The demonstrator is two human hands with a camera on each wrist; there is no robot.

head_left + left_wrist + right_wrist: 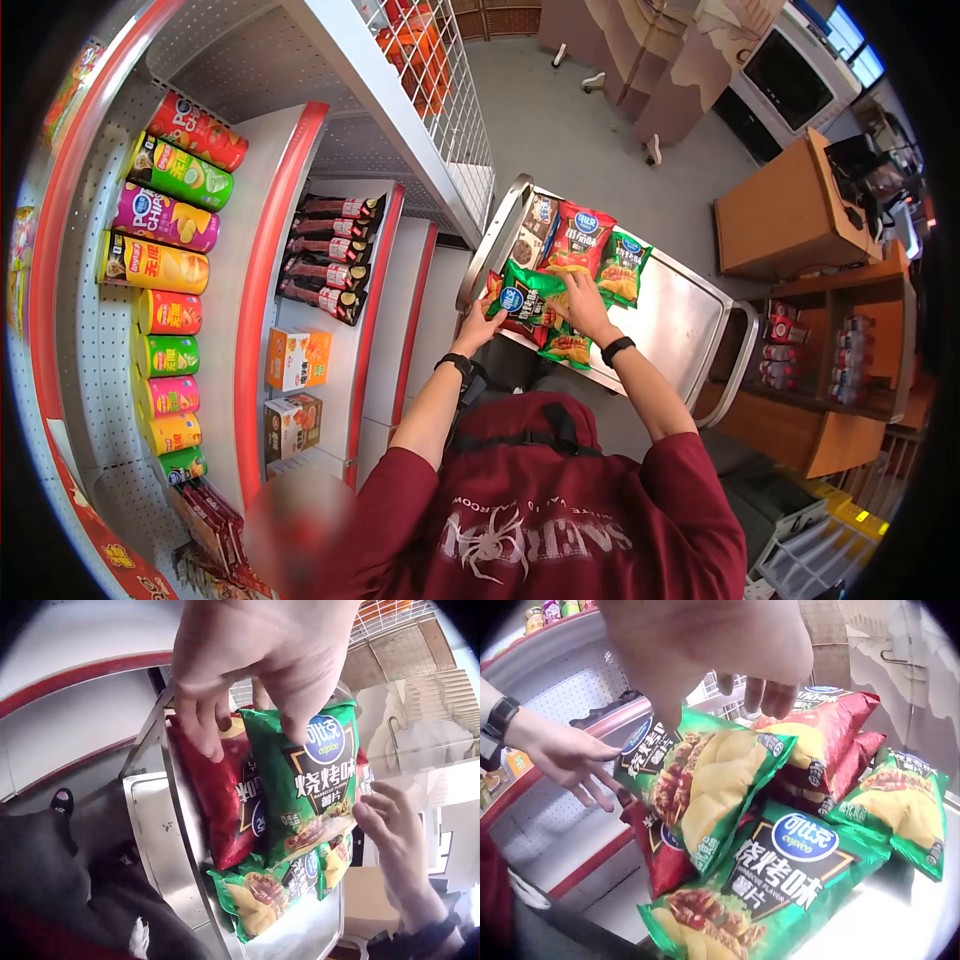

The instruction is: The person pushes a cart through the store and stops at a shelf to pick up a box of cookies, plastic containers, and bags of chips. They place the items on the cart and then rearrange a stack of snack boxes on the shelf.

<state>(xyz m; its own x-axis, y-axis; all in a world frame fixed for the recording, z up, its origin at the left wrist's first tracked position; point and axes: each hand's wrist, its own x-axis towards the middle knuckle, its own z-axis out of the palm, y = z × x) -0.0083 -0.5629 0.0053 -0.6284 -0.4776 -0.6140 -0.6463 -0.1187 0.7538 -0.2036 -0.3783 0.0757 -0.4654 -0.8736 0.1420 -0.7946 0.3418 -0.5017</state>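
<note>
A green bag of barbecue potato chips (304, 791) stands tilted above other bags, between both hands. My left hand (480, 327) has its thumb on the front near the bag's top, in the left wrist view. Its fingers are spread beside the bag, over a red chip bag (221, 799). My right hand (588, 305) pinches the opposite edge with thumb and fingers. Another green chip bag (780, 877) lies below, close to the right wrist camera. More red chip bags (829, 739) and a smaller-looking green bag (900, 799) lie behind, on a metal cart (680, 325).
Shelves with chip canisters (165, 265), dark packets (330, 255) and orange boxes (298, 358) stand at the left. A white wire grid (450, 130) borders the shelf end. Right of the cart are a wooden cabinet (775, 225) and shelved bottles (852, 360).
</note>
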